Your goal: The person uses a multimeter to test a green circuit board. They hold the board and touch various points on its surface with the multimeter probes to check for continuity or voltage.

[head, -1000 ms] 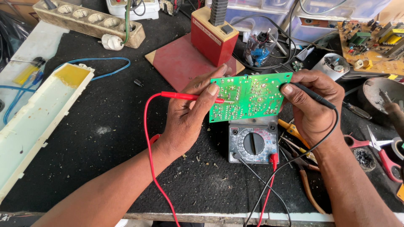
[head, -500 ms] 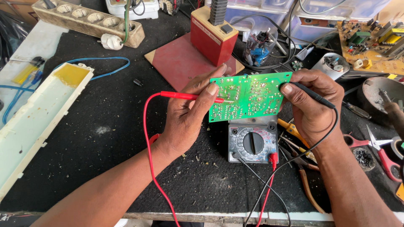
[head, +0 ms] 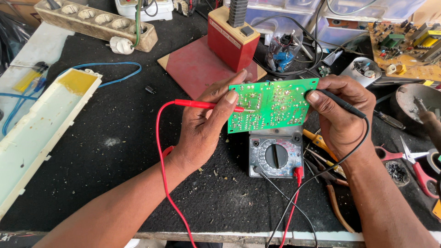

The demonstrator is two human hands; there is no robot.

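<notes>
A green circuit board (head: 271,104) is held upright between both hands, solder side facing me. My left hand (head: 206,124) grips the board's left edge and pinches a red test probe (head: 206,104), its tip touching the solder side. My right hand (head: 342,115) holds the board's right edge together with a black test probe (head: 342,104). Directly below the board lies a grey multimeter (head: 275,154) with a round dial. Red and black leads (head: 294,202) run from it toward the table's front edge.
The black mat (head: 105,151) carries a red box on a red plate (head: 229,41), a long cream casing (head: 41,128) at left, a beige socket strip (head: 96,20), pliers (head: 328,172), red scissors (head: 413,160), and another circuit board (head: 404,46) at back right.
</notes>
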